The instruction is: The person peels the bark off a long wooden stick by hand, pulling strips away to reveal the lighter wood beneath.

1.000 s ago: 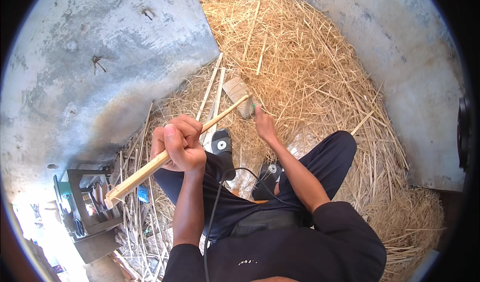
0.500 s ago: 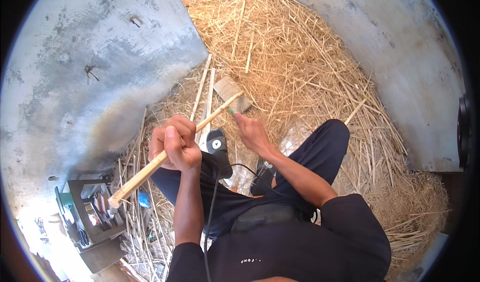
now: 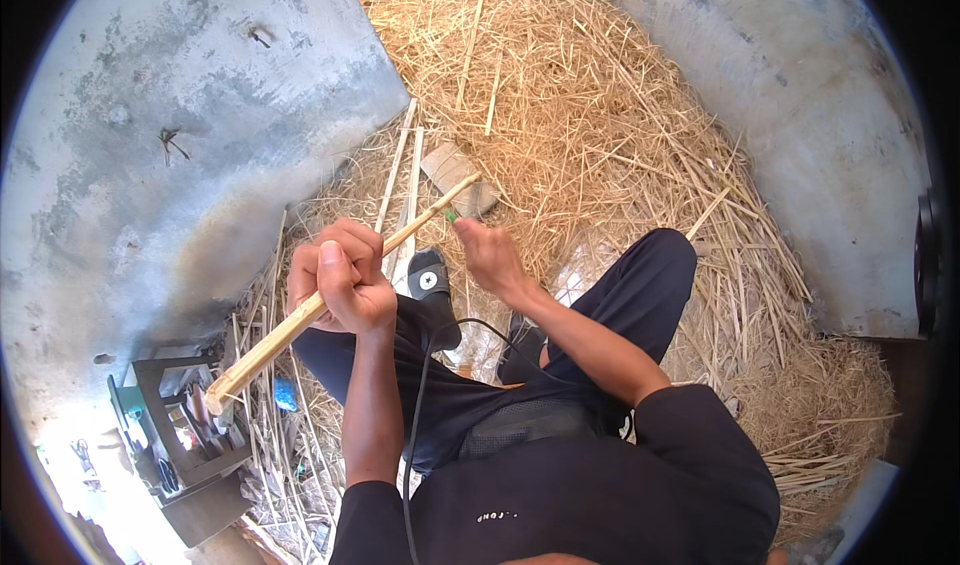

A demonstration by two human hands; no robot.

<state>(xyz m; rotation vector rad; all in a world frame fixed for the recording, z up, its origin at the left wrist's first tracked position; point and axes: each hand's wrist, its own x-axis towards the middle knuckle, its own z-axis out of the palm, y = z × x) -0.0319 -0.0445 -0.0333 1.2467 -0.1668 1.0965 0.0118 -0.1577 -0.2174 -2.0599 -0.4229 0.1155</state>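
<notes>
A pale, peeled wooden stick [image 3: 265, 360] slants across from lower left to upper right, its thicker cut end at the lower left. The fingers of my left hand [image 3: 345, 277] are wrapped round it near the middle, thumb on top. My right hand [image 3: 492, 261] is closed on a small green-handled tool [image 3: 450, 215]. Only a bit of green shows past the fingers, close beside the stick's thin far end. The rest of the tool is hidden or too small to make out.
Wood shavings [image 3: 580, 95] cover the floor in a deep heap. A flat block [image 3: 445, 165] and long thin strips [image 3: 397, 180] lie beyond my feet. Grey walls [image 3: 200, 55] stand on both sides. A dark rack [image 3: 190, 430] is at lower left. A black cable [image 3: 425, 365] hangs over my lap.
My right hand and the green-handled tool have shifted slightly left, closer along the stick. The stick and my left hand have moved a little left too, and the whole view has shifted slightly.
</notes>
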